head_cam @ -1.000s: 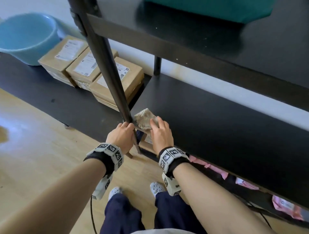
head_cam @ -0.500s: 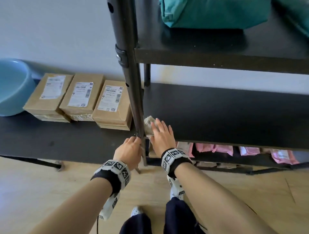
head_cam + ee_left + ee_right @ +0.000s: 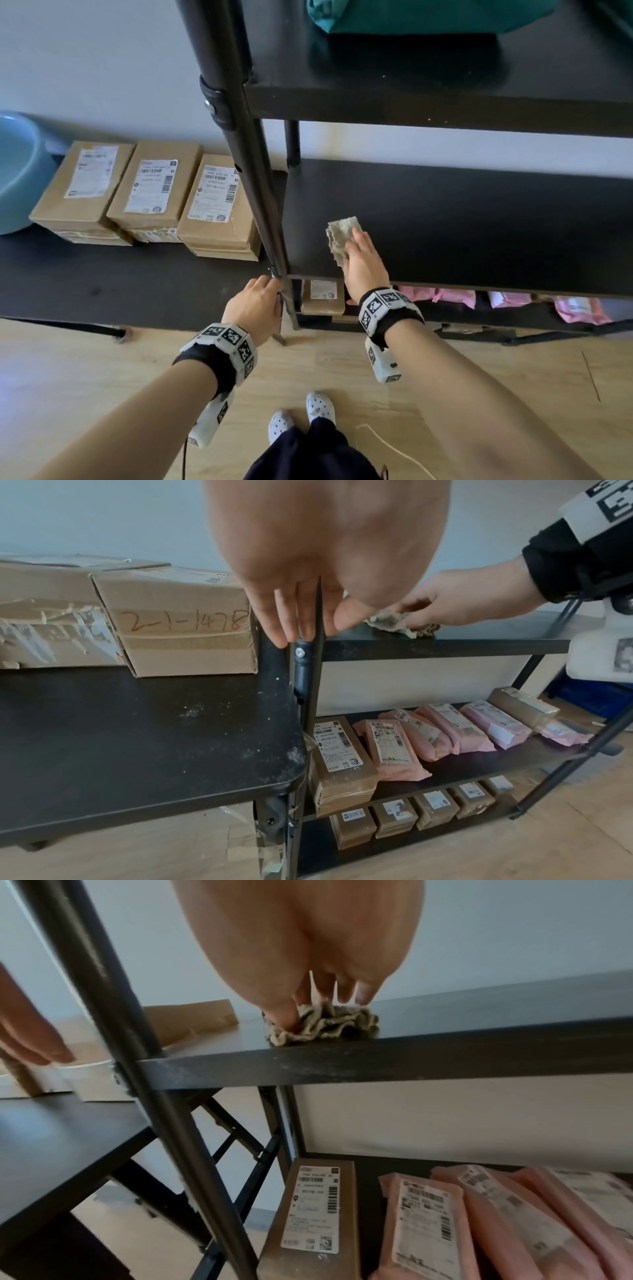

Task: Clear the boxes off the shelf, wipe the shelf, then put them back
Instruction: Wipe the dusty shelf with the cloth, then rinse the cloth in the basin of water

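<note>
Three brown cardboard boxes (image 3: 82, 192) (image 3: 154, 188) (image 3: 215, 205) stand side by side on a low black table (image 3: 102, 284), left of the shelf unit. The middle shelf board (image 3: 462, 233) is black and holds only a crumpled beige rag (image 3: 340, 231) near its front left corner. My right hand (image 3: 363, 263) lies on the rag with straight fingers and presses it onto the board; the right wrist view shows the rag (image 3: 325, 1026) bunched under the fingertips. My left hand (image 3: 253, 308) grips the shelf's front left post (image 3: 246, 154) at board height, fingers and thumb either side of the post (image 3: 304, 669).
A blue basin (image 3: 17, 171) stands at the table's far left. A teal bag (image 3: 411, 13) lies on the upper shelf. Below are a labelled brown box (image 3: 339, 761), pink parcels (image 3: 445, 731) and, lowest, several small boxes (image 3: 435, 807). The floor is wood.
My right hand has slid the rag to the right along the shelf, away from the post. My left hand has stayed on the post. The view has swung level.
</note>
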{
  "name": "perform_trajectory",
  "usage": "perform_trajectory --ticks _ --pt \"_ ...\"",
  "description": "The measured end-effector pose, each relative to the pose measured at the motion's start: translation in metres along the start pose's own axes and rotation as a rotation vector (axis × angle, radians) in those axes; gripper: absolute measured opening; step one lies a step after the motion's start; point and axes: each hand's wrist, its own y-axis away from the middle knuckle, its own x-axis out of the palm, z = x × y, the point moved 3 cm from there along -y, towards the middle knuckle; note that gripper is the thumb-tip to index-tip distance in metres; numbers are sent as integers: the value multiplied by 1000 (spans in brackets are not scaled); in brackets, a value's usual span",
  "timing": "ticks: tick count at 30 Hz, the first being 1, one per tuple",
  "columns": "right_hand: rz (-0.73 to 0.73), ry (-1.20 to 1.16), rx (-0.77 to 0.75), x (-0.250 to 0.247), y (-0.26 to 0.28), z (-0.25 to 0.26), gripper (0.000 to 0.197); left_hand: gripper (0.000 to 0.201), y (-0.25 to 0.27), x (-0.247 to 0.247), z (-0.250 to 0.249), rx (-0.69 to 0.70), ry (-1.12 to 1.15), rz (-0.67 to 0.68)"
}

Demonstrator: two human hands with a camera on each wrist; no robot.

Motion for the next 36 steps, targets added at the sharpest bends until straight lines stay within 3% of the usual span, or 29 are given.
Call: perform_trajectory --ticks 7,9,14,20,25,30,36 --pt "208 -79 -302 31 -15 61 50 25 -5 -3 0 -36 -12 -13" --pt "204 -80 -267 20 -16 46 56 27 -4 -5 2 -44 -17 -11" --pt "118 1 -86 -15 3 2 40 28 7 -8 1 -73 10 9" --pt "195 -211 -51 -20 66 13 31 28 23 -22 -3 16 62 -19" --pt "205 -278 -164 -8 115 75 29 56 48 -34 18 123 63 104" --pt "139 -307 -218 -2 146 164 25 44 99 -61 82 154 40 0" --pt "147 -350 -254 6 162 276 17 28 147 -99 167 60 49 -73"
